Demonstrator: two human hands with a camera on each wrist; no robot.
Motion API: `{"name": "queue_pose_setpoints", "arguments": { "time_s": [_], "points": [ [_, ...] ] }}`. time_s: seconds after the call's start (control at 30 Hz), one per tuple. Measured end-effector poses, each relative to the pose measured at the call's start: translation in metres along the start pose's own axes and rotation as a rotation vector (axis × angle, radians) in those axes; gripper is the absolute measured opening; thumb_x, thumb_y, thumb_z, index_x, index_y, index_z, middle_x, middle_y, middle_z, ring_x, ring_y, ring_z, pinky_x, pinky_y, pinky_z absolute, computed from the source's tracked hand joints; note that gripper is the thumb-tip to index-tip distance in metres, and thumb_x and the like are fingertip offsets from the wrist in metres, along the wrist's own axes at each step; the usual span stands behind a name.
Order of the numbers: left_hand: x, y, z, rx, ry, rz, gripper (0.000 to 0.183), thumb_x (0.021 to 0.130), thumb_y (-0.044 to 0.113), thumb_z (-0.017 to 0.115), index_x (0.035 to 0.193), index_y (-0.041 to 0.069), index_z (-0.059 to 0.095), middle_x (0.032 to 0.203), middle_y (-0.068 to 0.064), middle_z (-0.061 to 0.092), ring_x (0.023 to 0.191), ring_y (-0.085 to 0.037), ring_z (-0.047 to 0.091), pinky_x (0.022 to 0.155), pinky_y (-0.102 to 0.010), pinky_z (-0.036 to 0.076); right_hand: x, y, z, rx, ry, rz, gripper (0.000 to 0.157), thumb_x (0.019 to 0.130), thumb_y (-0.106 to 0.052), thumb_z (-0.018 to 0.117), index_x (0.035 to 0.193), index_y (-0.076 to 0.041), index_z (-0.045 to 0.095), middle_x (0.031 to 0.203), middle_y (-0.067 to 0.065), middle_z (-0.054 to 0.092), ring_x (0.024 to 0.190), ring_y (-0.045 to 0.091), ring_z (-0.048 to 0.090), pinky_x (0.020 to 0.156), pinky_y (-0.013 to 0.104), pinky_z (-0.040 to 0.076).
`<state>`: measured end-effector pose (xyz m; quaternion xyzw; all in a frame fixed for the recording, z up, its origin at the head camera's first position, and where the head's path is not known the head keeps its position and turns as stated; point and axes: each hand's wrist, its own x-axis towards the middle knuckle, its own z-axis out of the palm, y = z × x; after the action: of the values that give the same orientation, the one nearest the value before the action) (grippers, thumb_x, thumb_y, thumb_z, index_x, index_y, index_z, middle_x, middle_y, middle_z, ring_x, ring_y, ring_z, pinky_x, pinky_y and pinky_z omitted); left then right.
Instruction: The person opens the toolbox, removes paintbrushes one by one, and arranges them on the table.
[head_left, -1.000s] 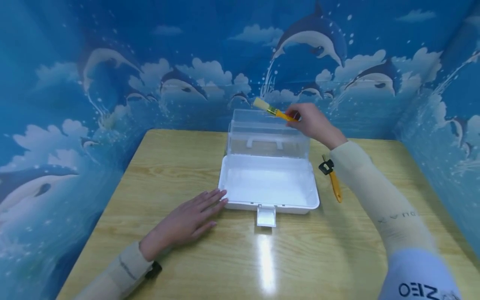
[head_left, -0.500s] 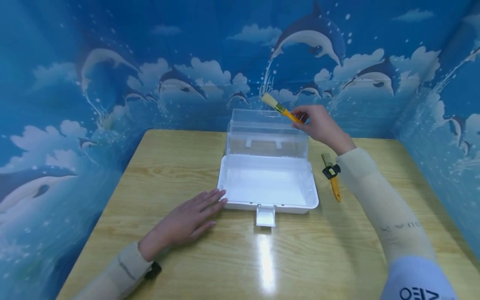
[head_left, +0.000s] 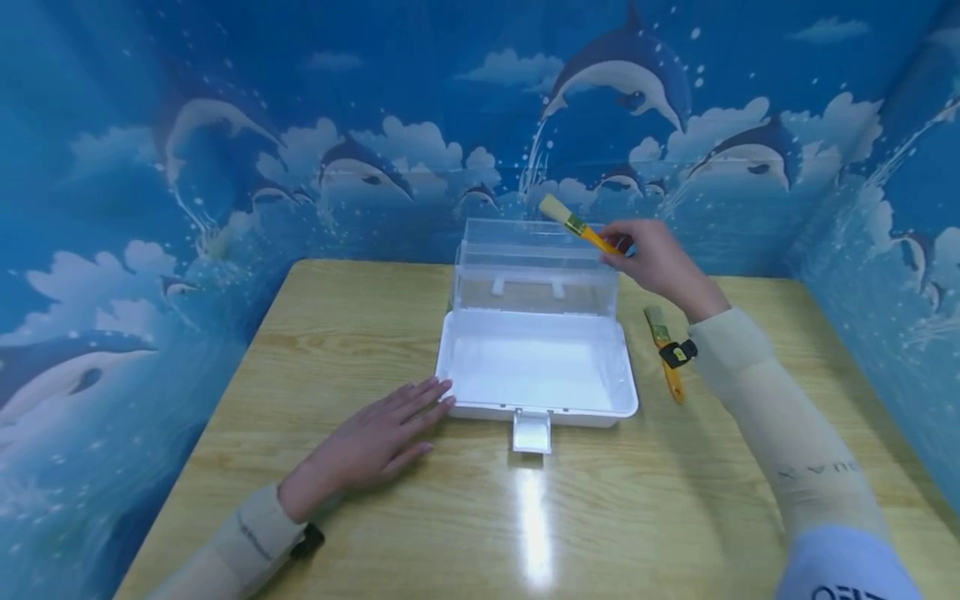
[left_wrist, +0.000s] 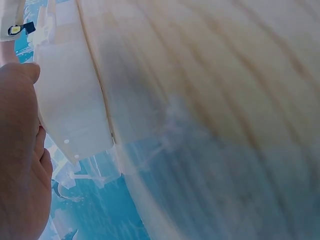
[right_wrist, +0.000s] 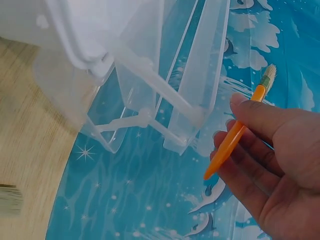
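A white plastic box (head_left: 536, 362) with a raised clear lid (head_left: 536, 267) stands on the wooden table. My left hand (head_left: 367, 437) lies with straight fingers, fingertips at the box's front left corner. Above the lid's right side, my right hand (head_left: 648, 258) pinches a paintbrush (head_left: 597, 241) by its orange handle, pale bristles pointing up and left. In the right wrist view the paintbrush (right_wrist: 235, 136) sits between thumb and fingers. A second paintbrush (head_left: 672, 382) with an orange handle lies on the table right of the box, partly covered by the black wrist strap.
The box's front latch (head_left: 532, 432) hangs down over the table (head_left: 360, 333). Clear trays on hinged arms (right_wrist: 145, 115) show within the lid side in the right wrist view. A blue dolphin-print cloth (head_left: 420, 100) surrounds the table's back and sides.
My right hand has drifted to the right with the paintbrush, which is tilted more steeply. More of the paintbrush on the table shows. The left hand and box have stayed put.
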<state>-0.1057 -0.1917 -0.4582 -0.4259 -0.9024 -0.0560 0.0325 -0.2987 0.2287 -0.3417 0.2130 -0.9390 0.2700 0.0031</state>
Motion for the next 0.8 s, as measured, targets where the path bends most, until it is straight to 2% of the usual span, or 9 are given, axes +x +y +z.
{"name": "queue_pose_setpoints", "arguments": {
  "time_s": [0.5, 0.8],
  "points": [
    [-0.001, 0.001, 0.002, -0.014, -0.004, -0.021, 0.068, 0.106, 0.037, 0.051, 0.164, 0.019, 0.018, 0.172, -0.001, 0.011, 0.157, -0.021, 0.016, 0.128, -0.041, 0.022, -0.013, 0.006, -0.002, -0.029, -0.03, 0.056, 0.027, 0.1, -0.012, 0.065, 0.124, 0.001, 0.066, 0.115, 0.021, 0.067, 0.099, 0.032, 0.064, 0.084, 0.051, 0.058],
    [-0.001, 0.001, 0.0, 0.011, 0.034, 0.002, 0.07, 0.105, 0.037, 0.054, 0.163, 0.018, 0.021, 0.171, -0.003, 0.015, 0.156, -0.023, 0.02, 0.127, -0.042, 0.024, -0.023, 0.011, -0.006, -0.03, -0.017, 0.078, 0.026, 0.1, -0.01, 0.064, 0.124, 0.001, 0.065, 0.117, 0.021, 0.067, 0.101, 0.034, 0.063, 0.085, 0.052, 0.058]
  ]
}}
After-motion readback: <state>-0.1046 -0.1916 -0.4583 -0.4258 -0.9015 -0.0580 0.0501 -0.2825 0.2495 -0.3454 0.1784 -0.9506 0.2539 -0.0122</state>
